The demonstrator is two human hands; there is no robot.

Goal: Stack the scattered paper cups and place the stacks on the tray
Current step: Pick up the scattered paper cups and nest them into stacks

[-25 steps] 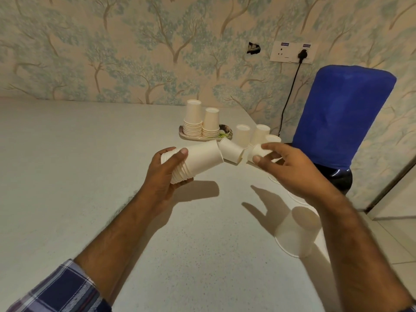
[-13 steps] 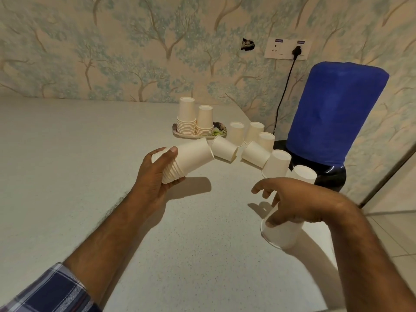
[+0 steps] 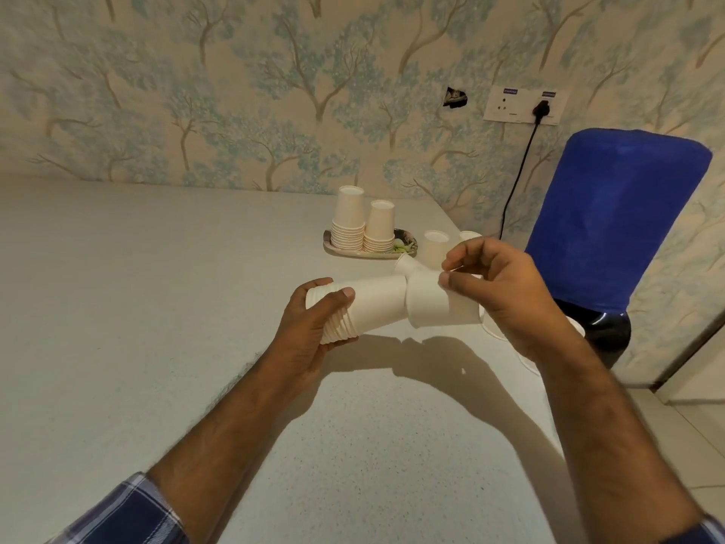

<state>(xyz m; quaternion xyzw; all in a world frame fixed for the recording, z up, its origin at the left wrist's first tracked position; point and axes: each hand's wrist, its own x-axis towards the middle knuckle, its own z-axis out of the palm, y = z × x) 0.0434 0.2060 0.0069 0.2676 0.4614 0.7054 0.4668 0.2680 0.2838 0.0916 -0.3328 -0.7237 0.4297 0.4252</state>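
Observation:
My left hand [image 3: 314,331] grips a sideways stack of white paper cups [image 3: 365,304] above the table, its closed end pointing right. My right hand [image 3: 498,292] holds a single paper cup [image 3: 429,304] by thumb and fingers, its open mouth turned left and touching the end of the stack. Two upside-down cup stacks [image 3: 363,225] stand on the small patterned tray [image 3: 406,247] at the back. A loose cup lying on its side [image 3: 406,265] and two upright loose cups [image 3: 435,247] show behind my right hand; others are hidden by it.
The pale speckled table [image 3: 157,308] ends at its right edge just beyond my right arm. A blue-covered water dispenser [image 3: 612,225] stands off that edge, with a black cord running up to a wall socket [image 3: 523,106].
My right hand picked a cup up from near the table's right edge and carried it up and left to the end of the stack. My left hand tilted the stack more level.

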